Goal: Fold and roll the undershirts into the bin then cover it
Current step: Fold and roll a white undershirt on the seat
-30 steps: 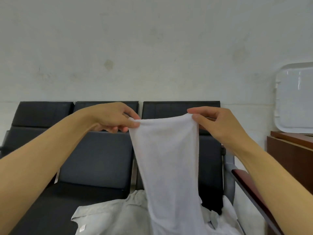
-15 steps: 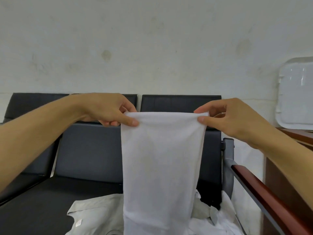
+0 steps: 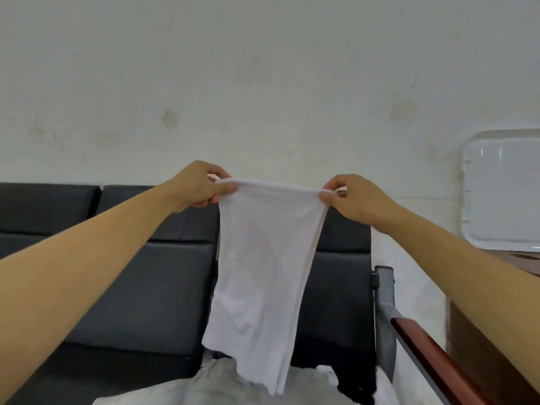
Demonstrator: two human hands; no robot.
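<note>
- White undershirt (image 3: 263, 276): thin soft knit, narrow folded strip, hanging mid-air before black padded bench (image 3: 140, 287).
- Left hand (image 3: 201, 185) and right hand (image 3: 355, 200) pinch its top corners, edge taut.
- Lower hem ragged, above pale clothes pile (image 3: 216, 387).

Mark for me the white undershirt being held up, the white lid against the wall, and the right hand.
white undershirt (image 3: 263, 267): head view, middle of the hanging cloth.
white lid (image 3: 505, 191): head view, its flat face, leaning on the wall at right.
right hand (image 3: 355, 200): head view, back of the hand, pinching the undershirt's top corner.
</note>
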